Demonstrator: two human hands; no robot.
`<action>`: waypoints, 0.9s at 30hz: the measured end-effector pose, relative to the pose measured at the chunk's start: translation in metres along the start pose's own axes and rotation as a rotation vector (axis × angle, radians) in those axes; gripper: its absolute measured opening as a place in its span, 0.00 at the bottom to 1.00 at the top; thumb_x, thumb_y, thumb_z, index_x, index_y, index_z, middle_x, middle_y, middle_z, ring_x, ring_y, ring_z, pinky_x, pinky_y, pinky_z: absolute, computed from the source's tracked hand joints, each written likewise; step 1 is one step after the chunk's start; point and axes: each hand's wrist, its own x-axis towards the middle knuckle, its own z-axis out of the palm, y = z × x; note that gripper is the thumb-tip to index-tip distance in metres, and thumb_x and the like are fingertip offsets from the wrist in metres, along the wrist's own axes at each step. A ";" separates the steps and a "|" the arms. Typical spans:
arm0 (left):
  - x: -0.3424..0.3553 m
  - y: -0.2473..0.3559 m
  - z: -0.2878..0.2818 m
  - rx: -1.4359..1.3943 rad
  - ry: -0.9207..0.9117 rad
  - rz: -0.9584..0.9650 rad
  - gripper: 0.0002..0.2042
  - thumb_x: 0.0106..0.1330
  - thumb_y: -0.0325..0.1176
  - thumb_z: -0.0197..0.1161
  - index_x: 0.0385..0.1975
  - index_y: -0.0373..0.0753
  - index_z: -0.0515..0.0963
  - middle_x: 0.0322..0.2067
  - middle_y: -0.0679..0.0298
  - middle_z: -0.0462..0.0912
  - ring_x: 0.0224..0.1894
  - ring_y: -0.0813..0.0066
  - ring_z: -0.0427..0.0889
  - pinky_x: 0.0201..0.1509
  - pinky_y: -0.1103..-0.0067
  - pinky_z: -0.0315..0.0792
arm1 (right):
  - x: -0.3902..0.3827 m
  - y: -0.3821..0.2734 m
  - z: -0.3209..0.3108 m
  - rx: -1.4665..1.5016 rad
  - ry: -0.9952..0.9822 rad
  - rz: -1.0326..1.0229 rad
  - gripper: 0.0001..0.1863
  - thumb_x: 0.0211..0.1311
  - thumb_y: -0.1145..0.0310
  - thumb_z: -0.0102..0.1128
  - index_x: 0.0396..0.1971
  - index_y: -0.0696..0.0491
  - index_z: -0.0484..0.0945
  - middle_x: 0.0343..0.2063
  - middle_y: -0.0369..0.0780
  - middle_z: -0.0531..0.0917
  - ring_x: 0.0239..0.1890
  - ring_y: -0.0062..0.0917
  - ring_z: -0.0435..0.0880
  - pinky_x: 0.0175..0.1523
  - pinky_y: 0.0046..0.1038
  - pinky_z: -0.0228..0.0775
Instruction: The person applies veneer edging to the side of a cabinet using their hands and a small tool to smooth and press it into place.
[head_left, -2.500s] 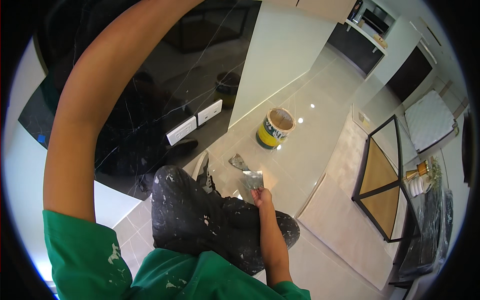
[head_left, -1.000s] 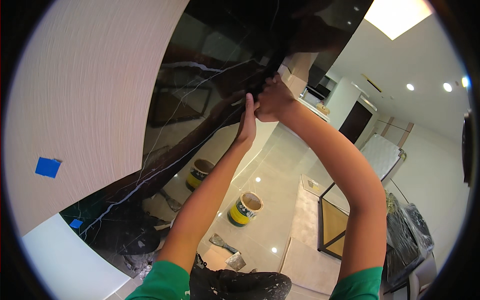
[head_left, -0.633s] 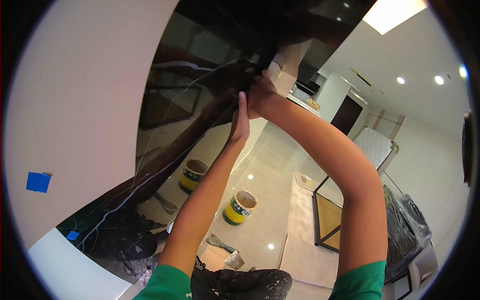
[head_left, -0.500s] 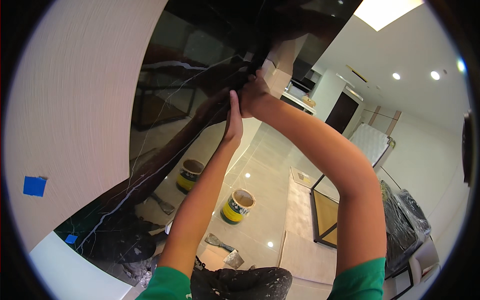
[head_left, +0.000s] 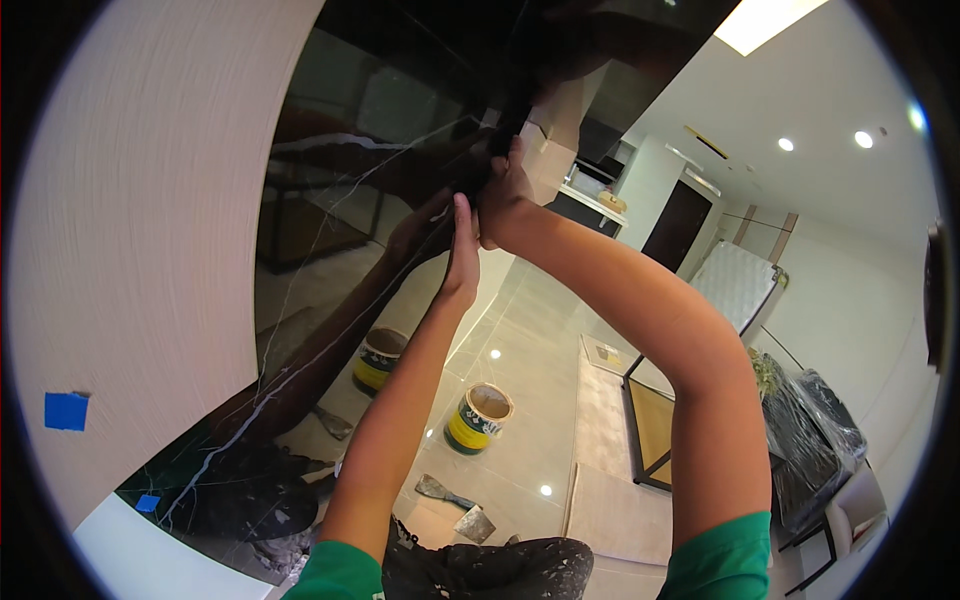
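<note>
A glossy black marble panel [head_left: 330, 215] with white veins stands in front of me and mirrors my arms. My left hand [head_left: 463, 255] lies open along its right-hand part, palm turned toward it and thumb pointing up. Just above and to the right, my right hand [head_left: 507, 198] presses on the same dark surface, one finger raised apart from the rest. The two hands are close together at the wrists. Shadow hides some of the right fingertips. Neither hand shows a tool in it.
An open tin [head_left: 480, 418] with a yellow and green label stands on the tiled floor. A putty knife [head_left: 445, 491] and a scraper blade [head_left: 475, 524] lie nearer me. Blue tape [head_left: 66, 411] marks the pale wall panel [head_left: 160, 200]. A black-framed piece [head_left: 655, 430] and a plastic-wrapped chair [head_left: 810, 440] stand right.
Both hands stay against the black panel and sit slightly lower and further left in the picture. The right hand's raised finger stands out more. The view has shifted a little.
</note>
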 end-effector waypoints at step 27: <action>0.017 -0.040 -0.039 0.128 -0.099 0.167 0.38 0.75 0.62 0.35 0.69 0.30 0.58 0.68 0.55 0.61 0.71 0.65 0.56 0.74 0.72 0.47 | 0.001 0.038 -0.016 0.173 -0.009 -0.308 0.32 0.47 0.38 0.59 0.43 0.50 0.86 0.48 0.41 0.84 0.69 0.42 0.63 0.74 0.61 0.21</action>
